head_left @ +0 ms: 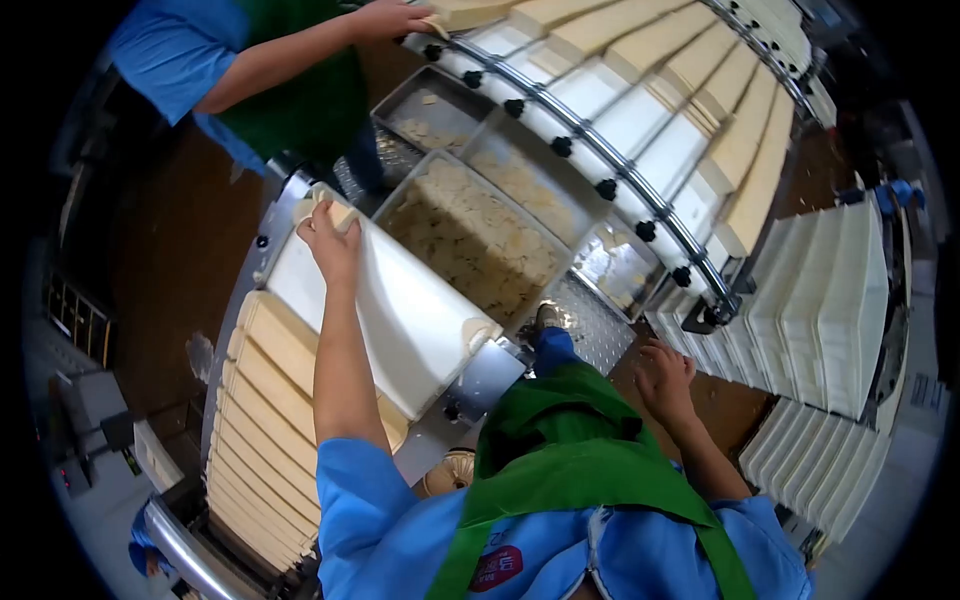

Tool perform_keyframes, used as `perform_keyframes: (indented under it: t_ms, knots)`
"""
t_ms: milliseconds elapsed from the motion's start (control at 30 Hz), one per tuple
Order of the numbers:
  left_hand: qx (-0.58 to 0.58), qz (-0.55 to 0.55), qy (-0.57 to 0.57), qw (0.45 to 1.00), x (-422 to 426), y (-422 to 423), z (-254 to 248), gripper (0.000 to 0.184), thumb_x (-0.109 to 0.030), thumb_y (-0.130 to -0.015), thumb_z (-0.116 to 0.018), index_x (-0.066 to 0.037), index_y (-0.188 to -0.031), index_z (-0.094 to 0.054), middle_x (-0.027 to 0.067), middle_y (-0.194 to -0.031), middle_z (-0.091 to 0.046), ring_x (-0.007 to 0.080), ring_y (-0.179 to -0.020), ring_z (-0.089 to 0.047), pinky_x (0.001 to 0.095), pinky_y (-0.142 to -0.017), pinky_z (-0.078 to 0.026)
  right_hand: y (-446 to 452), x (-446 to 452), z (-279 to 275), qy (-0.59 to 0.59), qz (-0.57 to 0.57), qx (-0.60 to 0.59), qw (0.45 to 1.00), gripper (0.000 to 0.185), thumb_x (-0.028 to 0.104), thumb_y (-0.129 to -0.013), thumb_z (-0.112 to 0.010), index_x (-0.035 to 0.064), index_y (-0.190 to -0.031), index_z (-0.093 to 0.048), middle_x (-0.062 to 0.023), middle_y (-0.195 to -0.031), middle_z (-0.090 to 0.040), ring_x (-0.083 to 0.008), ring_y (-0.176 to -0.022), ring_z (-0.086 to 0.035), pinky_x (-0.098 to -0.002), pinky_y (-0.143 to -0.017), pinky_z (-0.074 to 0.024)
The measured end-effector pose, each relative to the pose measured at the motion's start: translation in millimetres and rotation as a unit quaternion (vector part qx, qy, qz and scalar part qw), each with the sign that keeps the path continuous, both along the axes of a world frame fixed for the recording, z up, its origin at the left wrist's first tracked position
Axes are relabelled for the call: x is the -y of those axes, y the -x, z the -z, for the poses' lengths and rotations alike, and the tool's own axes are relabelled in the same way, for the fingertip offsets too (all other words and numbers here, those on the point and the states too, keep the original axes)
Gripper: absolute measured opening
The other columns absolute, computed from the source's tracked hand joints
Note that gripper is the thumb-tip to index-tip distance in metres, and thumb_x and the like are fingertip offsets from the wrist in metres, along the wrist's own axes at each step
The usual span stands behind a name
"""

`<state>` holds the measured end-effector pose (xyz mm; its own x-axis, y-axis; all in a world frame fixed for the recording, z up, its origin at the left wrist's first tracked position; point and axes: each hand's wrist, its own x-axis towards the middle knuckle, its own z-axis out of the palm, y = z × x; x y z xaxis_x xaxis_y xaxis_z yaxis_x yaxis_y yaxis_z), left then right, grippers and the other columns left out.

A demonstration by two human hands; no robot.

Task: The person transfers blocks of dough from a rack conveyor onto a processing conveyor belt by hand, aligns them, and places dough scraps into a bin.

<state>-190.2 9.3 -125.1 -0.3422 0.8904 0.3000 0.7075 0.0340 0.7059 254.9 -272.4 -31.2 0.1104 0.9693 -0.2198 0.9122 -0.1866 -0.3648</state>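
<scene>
My left hand (330,243) reaches to the far corner of a white conveyor belt (405,310), its fingers closed on a pale piece of dough (342,214) at the belt's end. Behind that arm, rows of cream-coloured dough strips (265,430) lie side by side on the same conveyor. A small dough scrap (474,335) sits at the belt's near corner. My right hand (664,382) hangs in the air at my side, fingers loosely bent and apart, holding nothing.
Below the belt's end stands a bin of dough scraps (470,230), with other trays (437,100) around it. A second conveyor (600,95) carries dough strips. Stacked white trays (810,300) stand at right. A co-worker's hand (388,20) touches dough at the top.
</scene>
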Motion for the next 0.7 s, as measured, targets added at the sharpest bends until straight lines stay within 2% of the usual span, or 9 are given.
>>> perform_keyframes:
  t_ms: [167, 267, 367, 433, 533, 567, 600, 667, 700]
  knots:
    - [-0.034, 0.221, 0.017, 0.975, 21, -99, -4, 0.054, -0.003, -0.068, -0.071, -0.009, -0.119, -0.054, 0.0180, -0.111, -0.043, 0.0348, -0.102, -0.049, 0.0381, -0.090, -0.043, -62, 38, 28, -0.006, 0.122, 0.019, 0.992, 0.032, 0.019, -0.077, -0.063, 0.0118, -0.108, -0.058, -0.0069, -0.121, -0.057, -0.0251, -0.116, -0.049, -0.0417, -0.100, -0.0238]
    - [-0.001, 0.308, 0.155, 0.939, 32, -165, 10, 0.058, -0.008, -0.068, -0.076, -0.015, -0.121, -0.053, 0.0173, -0.113, -0.040, 0.0370, -0.104, -0.049, 0.0399, -0.092, -0.044, -109, 52, 46, 0.029, 0.180, 0.040, 0.982, 0.034, 0.020, -0.078, -0.062, 0.0120, -0.111, -0.058, -0.0056, -0.118, -0.059, -0.0251, -0.114, -0.051, -0.0417, -0.098, -0.0259]
    - [-0.013, 0.342, 0.238, 0.909, 34, -206, 32, 0.064, -0.009, -0.070, -0.077, -0.014, -0.127, -0.049, 0.0210, -0.121, -0.043, 0.0407, -0.109, -0.048, 0.0406, -0.094, -0.042, -159, 62, 56, 0.077, 0.262, 0.044, 0.961, 0.039, 0.025, -0.082, -0.061, 0.0106, -0.118, -0.055, -0.0092, -0.117, -0.060, -0.0235, -0.112, -0.053, -0.0407, -0.097, -0.0300]
    - [-0.082, 0.312, 0.324, 0.889, 38, -226, 34, 0.068, -0.017, -0.075, -0.075, -0.018, -0.135, -0.044, 0.0262, -0.141, -0.030, 0.0428, -0.123, -0.041, 0.0411, -0.100, -0.040, -202, 71, 64, 0.017, 0.315, -0.031, 0.948, 0.039, 0.027, -0.084, -0.061, 0.0089, -0.118, -0.054, -0.0100, -0.119, -0.059, -0.0225, -0.110, -0.054, -0.0399, -0.095, -0.0323]
    - [-0.120, 0.328, 0.372, 0.860, 41, -227, 25, 0.066, -0.029, -0.079, -0.071, -0.017, -0.137, -0.041, 0.0259, -0.145, -0.025, 0.0408, -0.130, -0.035, 0.0423, -0.103, -0.038, -317, 97, 93, -0.136, 0.435, -0.190, 0.870, 0.047, 0.038, -0.090, -0.055, 0.0054, -0.123, -0.052, -0.0109, -0.123, -0.056, -0.0228, -0.105, -0.056, -0.0400, -0.093, -0.0363]
    - [-0.128, 0.320, 0.382, 0.858, 43, -222, 26, 0.064, -0.034, -0.082, -0.067, -0.012, -0.137, -0.042, 0.0257, -0.137, -0.038, 0.0395, -0.127, -0.039, 0.0429, -0.103, -0.037, -351, 105, 83, -0.165, 0.500, -0.250, 0.812, 0.058, 0.048, -0.090, -0.051, 0.0057, -0.129, -0.046, -0.0126, -0.128, -0.052, -0.0240, -0.111, -0.052, -0.0395, -0.096, -0.0343]
    - [-0.139, 0.299, 0.364, 0.871, 53, -215, 20, 0.062, -0.034, -0.082, -0.067, -0.009, -0.134, -0.044, 0.0255, -0.135, -0.041, 0.0392, -0.125, -0.041, 0.0430, -0.102, -0.037, -380, 111, 65, -0.193, 0.559, -0.306, 0.746, 0.070, 0.058, -0.089, -0.047, 0.0061, -0.135, -0.039, -0.0143, -0.133, -0.048, -0.0251, -0.117, -0.049, -0.0390, -0.099, -0.0323]
    - [-0.203, 0.228, 0.328, 0.894, 83, -203, -12, 0.059, -0.038, -0.082, -0.067, -0.004, -0.127, -0.049, 0.0253, -0.129, -0.047, 0.0393, -0.119, -0.045, 0.0434, -0.100, -0.038, -423, 120, 15, -0.291, 0.586, -0.402, 0.641, 0.084, 0.063, -0.088, -0.043, 0.0050, -0.145, -0.019, -0.0152, -0.145, -0.034, -0.0273, -0.127, -0.041, -0.0415, -0.103, -0.0290]
    - [-0.227, 0.182, 0.343, 0.893, 95, -191, -15, 0.065, -0.042, -0.081, -0.067, -0.003, -0.128, -0.048, 0.0259, -0.127, -0.046, 0.0408, -0.117, -0.045, 0.0437, -0.099, -0.039, -434, 110, -15, -0.339, 0.636, -0.423, 0.549, 0.087, 0.063, -0.088, -0.042, 0.0043, -0.146, -0.014, -0.0148, -0.146, -0.032, -0.0283, -0.128, -0.039, -0.0421, -0.105, -0.0275]
